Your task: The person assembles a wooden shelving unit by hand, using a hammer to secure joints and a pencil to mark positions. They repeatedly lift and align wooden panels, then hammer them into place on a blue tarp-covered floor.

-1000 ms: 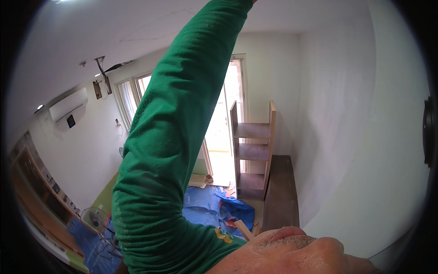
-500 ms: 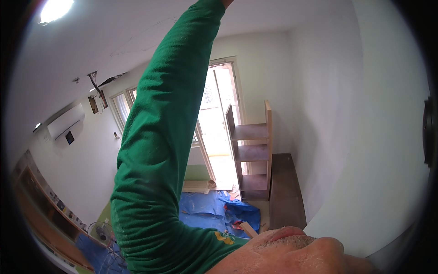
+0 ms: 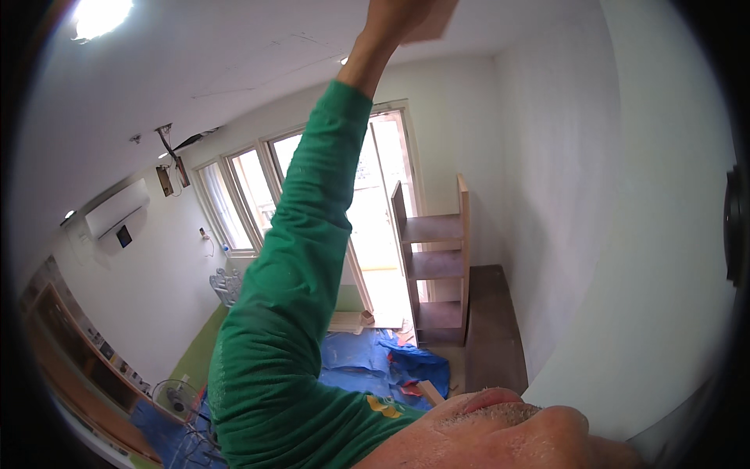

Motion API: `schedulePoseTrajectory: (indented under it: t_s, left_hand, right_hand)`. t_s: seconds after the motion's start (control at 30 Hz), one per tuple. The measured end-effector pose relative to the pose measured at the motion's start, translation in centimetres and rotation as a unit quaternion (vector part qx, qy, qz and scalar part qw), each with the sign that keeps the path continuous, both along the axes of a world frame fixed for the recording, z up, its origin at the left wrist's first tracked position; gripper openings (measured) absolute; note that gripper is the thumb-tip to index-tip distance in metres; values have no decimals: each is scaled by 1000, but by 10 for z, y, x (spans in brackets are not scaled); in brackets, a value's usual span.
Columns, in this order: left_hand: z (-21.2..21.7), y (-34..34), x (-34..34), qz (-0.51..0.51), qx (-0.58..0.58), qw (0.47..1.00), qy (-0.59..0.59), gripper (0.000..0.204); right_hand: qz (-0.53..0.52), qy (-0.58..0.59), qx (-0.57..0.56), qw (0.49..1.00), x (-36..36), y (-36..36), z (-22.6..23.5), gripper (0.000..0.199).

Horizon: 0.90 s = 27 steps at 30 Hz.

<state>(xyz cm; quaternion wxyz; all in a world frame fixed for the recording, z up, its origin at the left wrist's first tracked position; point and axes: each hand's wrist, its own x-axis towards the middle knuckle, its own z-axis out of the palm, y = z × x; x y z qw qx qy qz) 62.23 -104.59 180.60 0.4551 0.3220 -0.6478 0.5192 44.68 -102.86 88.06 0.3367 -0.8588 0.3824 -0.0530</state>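
Note:
My right arm, in a green sleeve [image 3: 293,258], is bent at the elbow and reaches up toward the white ceiling [image 3: 234,55]. At the top edge of the view is my right hand [image 3: 393,19], partly cut off by the frame. It grips a flat tan piece [image 3: 437,23] with straight edges, whose kind I cannot make out. The fingers are mostly out of sight, and the piece is close to the ceiling. Thin cracks or lines run across the ceiling to the left of the wrist. My left hand does not show.
A brown shelf unit [image 3: 433,270] stands by the bright glass door [image 3: 379,195]. Blue sheeting [image 3: 355,359] covers part of the floor. A fan [image 3: 176,399] is at lower left, below a wall air conditioner [image 3: 117,207]. Wires hang from a ceiling fixture [image 3: 164,133].
My right forearm has come down and slightly right, bringing the wrist, hand and tan piece into view. More of the windows behind the arm shows.

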Motion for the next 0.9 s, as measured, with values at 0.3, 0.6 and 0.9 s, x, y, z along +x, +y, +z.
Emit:
schedulePoseTrajectory:
  t_s: [0.3, 0.6, 0.9]
  left_hand:
    - [-147, 67, 96, -298, 172, 881, 326, 77]
    - [-291, 143, 116, -163, 307, 923, 163, 33]
    - [-268, 185, 60, 67, 396, 845, -352, 16]
  right_hand:
    - [-97, -399, 84, 908, 75, -44, 157, 47]
    - [103, -691, 546, 463, 115, -58, 496, 67]
    - [160, -635, 547, 521, 133, -48, 516, 44]
